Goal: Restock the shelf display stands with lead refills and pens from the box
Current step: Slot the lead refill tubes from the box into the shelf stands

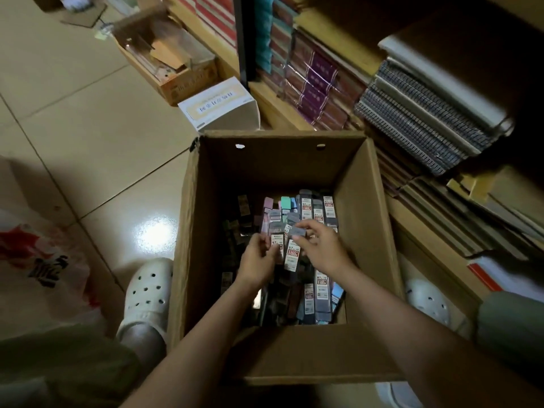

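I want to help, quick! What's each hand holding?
Left hand: closed on a lead refill pack.
Right hand: closed on another refill pack.

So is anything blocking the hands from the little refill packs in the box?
No. Both hands are already inside the open cardboard box, with no lid over it. The left hand and right hand each grip lead refill packs lifted just above the pile. The display stands can't be seen here.
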The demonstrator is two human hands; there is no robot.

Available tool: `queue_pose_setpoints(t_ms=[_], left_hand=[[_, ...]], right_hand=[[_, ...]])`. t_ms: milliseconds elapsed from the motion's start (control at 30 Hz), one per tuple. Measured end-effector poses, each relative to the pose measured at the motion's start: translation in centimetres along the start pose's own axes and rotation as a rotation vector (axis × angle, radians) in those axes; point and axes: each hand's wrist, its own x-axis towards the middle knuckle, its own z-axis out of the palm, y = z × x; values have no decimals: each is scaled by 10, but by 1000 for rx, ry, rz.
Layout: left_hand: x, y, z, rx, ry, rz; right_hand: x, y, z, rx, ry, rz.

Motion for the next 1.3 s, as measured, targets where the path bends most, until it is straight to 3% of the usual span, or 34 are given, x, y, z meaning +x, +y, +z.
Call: queue_pose_setpoints(t_ms=[133, 267, 433, 633, 767, 867, 1000, 1100, 1300], left_hand=[[-2, 9, -8, -158, -84, -59], [-2, 3, -15, -251, -52, -62], [11, -9, -20, -347, 57, -216], [23, -11, -23, -388, 117, -209], [25, -16, -26, -407, 128, -260], [19, -16, -24, -402, 93, -232], [10, -10, -20, -418, 35, -158], [2, 10, -20, -370, -35, -108], [-5, 109, -37, -129, -221, 130]], right_hand=[[10, -14, 12, 36, 16, -36], [28, -22, 17, 3, -52, -37], [69, -18, 16, -412, 90, -10], [103, -17, 32, -672, 134, 125], [115, -15, 40, -686, 155, 197], [116, -11, 36, -530, 156, 228], [97, -10, 19, -264, 82, 54], [71, -28, -8, -274, 7, -161], [26, -107, -92, -297, 204, -308]])
